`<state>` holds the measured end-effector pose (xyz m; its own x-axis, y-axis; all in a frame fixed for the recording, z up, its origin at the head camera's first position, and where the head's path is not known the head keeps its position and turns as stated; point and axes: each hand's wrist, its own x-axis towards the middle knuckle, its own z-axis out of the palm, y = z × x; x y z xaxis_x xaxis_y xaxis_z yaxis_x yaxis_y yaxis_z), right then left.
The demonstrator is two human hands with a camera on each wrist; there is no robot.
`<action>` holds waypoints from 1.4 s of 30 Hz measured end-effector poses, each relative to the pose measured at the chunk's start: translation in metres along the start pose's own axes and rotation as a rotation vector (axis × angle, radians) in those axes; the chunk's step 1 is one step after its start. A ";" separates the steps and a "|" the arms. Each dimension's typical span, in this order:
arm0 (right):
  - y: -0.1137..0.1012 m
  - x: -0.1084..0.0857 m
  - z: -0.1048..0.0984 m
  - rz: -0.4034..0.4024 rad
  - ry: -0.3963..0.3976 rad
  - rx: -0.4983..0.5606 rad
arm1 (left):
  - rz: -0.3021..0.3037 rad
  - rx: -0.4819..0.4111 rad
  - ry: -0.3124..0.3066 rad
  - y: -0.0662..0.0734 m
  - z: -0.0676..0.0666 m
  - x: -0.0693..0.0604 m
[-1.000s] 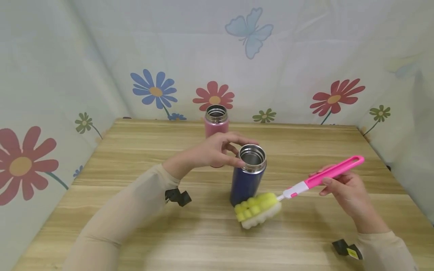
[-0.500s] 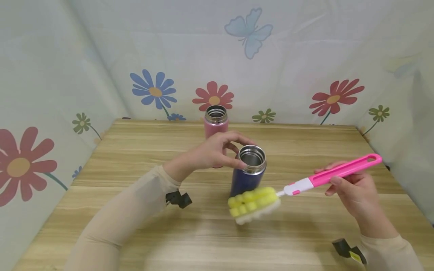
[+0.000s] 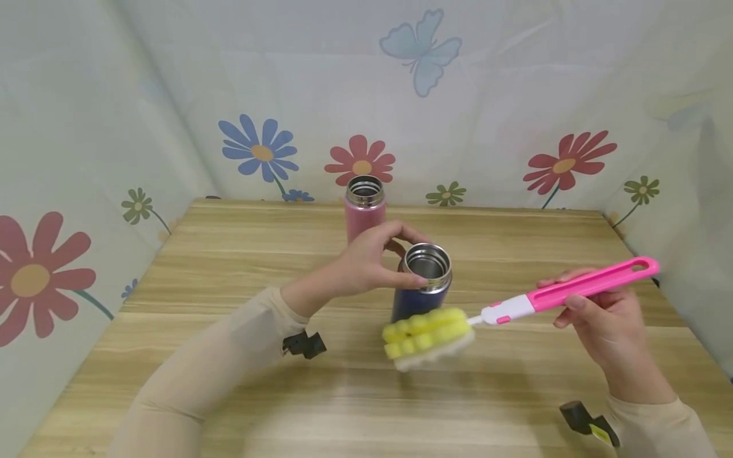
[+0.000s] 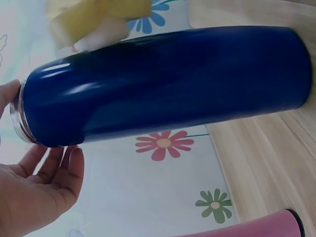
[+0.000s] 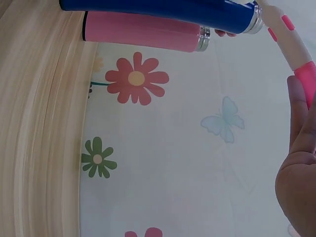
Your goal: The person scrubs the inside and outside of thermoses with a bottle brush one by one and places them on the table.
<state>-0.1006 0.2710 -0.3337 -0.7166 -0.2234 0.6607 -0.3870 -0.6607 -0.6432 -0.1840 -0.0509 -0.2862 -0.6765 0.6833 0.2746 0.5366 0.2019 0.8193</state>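
A dark blue thermos bottle (image 3: 415, 302) stands upright and lidless on the table, its steel mouth showing. My left hand (image 3: 372, 261) grips it near the neck, thumb at the front of the rim and fingers behind; the left wrist view shows the blue bottle (image 4: 173, 84) at full length. In my right hand (image 3: 607, 324) is a bottle brush (image 3: 518, 310), held by its pink handle between thumb and fingers. The brush's yellow and white sponge head (image 3: 426, 337) is in front of the blue bottle's body, above the table; whether it touches the bottle I cannot tell.
Behind my left hand stands a pink thermos bottle (image 3: 364, 216), also without a lid. The wooden table (image 3: 258, 235) ends at a white cloth backdrop (image 3: 487, 76) printed with flowers and a butterfly.
My right hand has moved right and slightly up with the brush, so the sponge head sits higher before the blue bottle. My left hand keeps its grip on the bottle.
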 end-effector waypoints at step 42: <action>-0.002 0.000 0.022 -0.074 0.023 -0.024 | -0.189 0.086 0.199 0.024 0.025 -0.006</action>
<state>-0.0867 0.2562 -0.3243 -0.6986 -0.1573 0.6980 -0.4536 -0.6571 -0.6021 -0.1542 -0.0328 -0.2814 -0.8500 0.4780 0.2212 0.4261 0.3771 0.8224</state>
